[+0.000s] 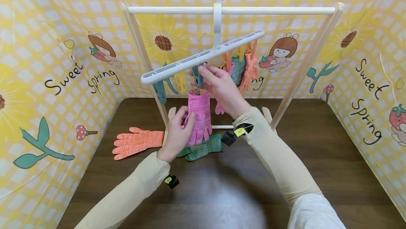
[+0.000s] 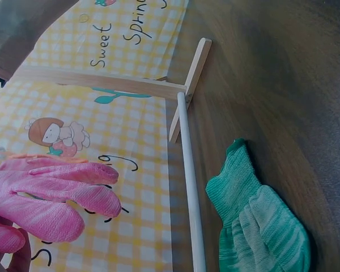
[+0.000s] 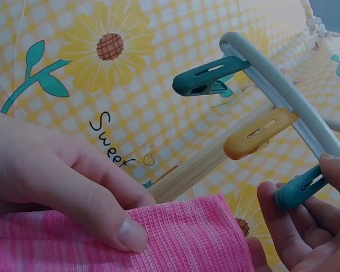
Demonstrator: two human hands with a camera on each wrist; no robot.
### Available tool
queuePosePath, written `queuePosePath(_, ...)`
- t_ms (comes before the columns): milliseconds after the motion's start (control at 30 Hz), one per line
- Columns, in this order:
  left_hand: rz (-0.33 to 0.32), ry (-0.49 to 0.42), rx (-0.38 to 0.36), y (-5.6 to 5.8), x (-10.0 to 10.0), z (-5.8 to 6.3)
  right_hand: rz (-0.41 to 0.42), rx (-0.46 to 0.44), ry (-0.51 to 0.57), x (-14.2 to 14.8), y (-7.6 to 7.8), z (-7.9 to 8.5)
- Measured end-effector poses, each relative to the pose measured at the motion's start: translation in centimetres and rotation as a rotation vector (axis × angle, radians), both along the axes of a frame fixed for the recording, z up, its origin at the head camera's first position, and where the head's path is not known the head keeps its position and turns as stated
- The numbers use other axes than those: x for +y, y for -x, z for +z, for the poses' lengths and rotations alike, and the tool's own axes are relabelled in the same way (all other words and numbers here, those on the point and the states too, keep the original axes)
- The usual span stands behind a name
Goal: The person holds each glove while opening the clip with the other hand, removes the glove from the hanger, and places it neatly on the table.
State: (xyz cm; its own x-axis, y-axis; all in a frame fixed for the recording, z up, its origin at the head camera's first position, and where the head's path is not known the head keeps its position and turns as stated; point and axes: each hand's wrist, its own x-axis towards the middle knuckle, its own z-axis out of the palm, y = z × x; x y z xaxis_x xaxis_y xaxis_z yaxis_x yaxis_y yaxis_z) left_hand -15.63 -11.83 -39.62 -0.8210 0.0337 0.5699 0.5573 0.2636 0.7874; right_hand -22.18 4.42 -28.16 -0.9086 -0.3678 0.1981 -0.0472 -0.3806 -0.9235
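My left hand (image 1: 178, 132) pinches a pink knitted glove (image 1: 200, 116) between thumb and fingers, its cuff up and its fingers hanging down. Just above that cuff, my right hand (image 1: 223, 88) grips a blue-green clothespin (image 1: 197, 76) that hangs from a light grey clip hanger (image 1: 203, 56). In the right wrist view, the glove's cuff (image 3: 187, 226) is below the clothespin (image 3: 300, 190) and apart from it. The left wrist view shows the pink glove fingers (image 2: 51, 198) close up; most of the left hand is hidden there.
The hanger hooks over the white bar of a wooden rack (image 1: 177, 10). A yellow clothespin (image 1: 180, 82) and another blue-green one (image 1: 160, 92) hang at its left. Several gloves (image 1: 239, 70) hang at its right. An orange glove (image 1: 136, 143) and a green glove (image 1: 206, 148) lie on the table (image 1: 317, 172).
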Motion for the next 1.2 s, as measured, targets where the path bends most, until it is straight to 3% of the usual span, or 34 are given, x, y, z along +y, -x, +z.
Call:
queuePosePath(267,-0.043,0.002,-0.017,-0.2,-0.1,-0.2,0.004,0.018,-0.04,0.5,-0.4,-0.1)
queuePosePath(667,-0.056,0.012,-0.02,-0.4,0.1,-0.6,0.015,0.04,-0.138,2.3,-1.3,-0.8)
queuePosePath(900,-0.069,0.023,-0.013,-0.6,0.3,-0.7,0.013,0.078,-0.131,4.7,-2.1,-2.0)
queuePosePath(1200,-0.1,0.068,0.001,-0.9,0.5,-1.0,-0.038,0.032,-0.204,9.3,-2.6,-4.2)
